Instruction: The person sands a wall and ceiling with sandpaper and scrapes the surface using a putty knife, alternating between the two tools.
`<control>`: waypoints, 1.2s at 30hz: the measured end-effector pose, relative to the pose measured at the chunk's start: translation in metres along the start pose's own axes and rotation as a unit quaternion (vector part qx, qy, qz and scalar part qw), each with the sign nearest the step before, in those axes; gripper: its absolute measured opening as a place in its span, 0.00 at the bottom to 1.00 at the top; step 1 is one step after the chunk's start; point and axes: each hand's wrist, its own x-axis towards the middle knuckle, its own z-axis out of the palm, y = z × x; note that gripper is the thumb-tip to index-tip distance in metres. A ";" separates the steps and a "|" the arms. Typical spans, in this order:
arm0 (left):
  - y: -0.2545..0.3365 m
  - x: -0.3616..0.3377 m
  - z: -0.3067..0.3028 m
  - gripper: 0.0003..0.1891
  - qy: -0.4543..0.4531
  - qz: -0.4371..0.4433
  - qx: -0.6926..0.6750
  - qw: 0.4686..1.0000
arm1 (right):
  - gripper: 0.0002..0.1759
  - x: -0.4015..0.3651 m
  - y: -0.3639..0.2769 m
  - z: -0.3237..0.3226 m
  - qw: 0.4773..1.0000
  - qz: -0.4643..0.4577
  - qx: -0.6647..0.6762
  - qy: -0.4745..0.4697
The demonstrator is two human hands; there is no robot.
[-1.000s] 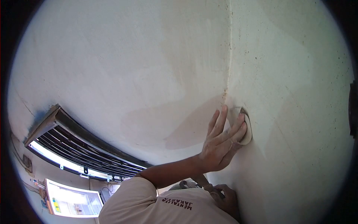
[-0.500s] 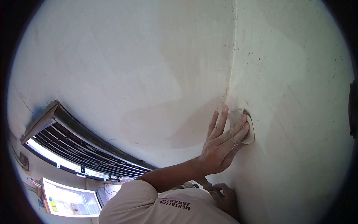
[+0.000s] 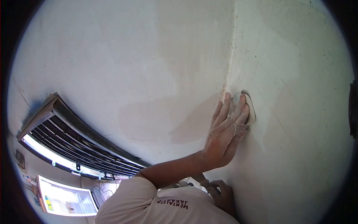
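My left hand (image 3: 227, 130) lies against the wall near the inside corner, its fingers stretched upward and dusted with white powder. Under its fingers a curled piece of sandpaper (image 3: 251, 112) is pressed to the right-hand wall (image 3: 291, 130); the pale backing and a dark edge show. Low in the view, close to my body, my right hand (image 3: 222, 192) has its fingers curled round something narrow that I cannot make out.
The wall corner (image 3: 232, 48) runs down with rough specks along it. To the left, a dark slatted vent frame (image 3: 85, 140) is set in the left wall (image 3: 112, 56). A bright glass-fronted panel (image 3: 67, 196) stands below. Damp-looking or patched areas mark both walls.
My left hand has slid upward along the right-hand wall with the sandpaper under its fingers. The right hand keeps nearly the same place, and the view has shifted slightly.
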 end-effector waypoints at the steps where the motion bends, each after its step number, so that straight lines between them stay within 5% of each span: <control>1: 0.001 0.002 0.000 0.30 0.006 0.000 -0.019 1.000 | 0.13 0.001 0.008 0.000 1.000 0.011 0.016 -0.008; 7: 0.004 -0.024 -0.002 0.28 -0.045 0.017 0.081 0.996 | 0.13 0.000 -0.003 0.007 0.998 0.033 0.056 0.006; 14: 0.007 -0.004 -0.010 0.27 -0.038 0.011 -0.008 0.999 | 0.13 0.000 0.003 0.005 1.000 -0.005 0.003 -0.009; 23: 0.004 0.005 -0.015 0.27 -0.033 0.035 0.051 0.998 | 0.17 0.003 0.044 0.008 0.999 -0.045 0.017 -0.018; 29: 0.003 -0.032 -0.011 0.28 -0.114 0.008 0.034 0.993 | 0.17 0.004 0.041 0.009 0.999 -0.025 -0.006 -0.020; 36: -0.006 0.015 -0.020 0.29 -0.040 0.011 0.005 0.999 | 0.16 0.006 0.067 0.012 0.999 -0.024 0.001 -0.037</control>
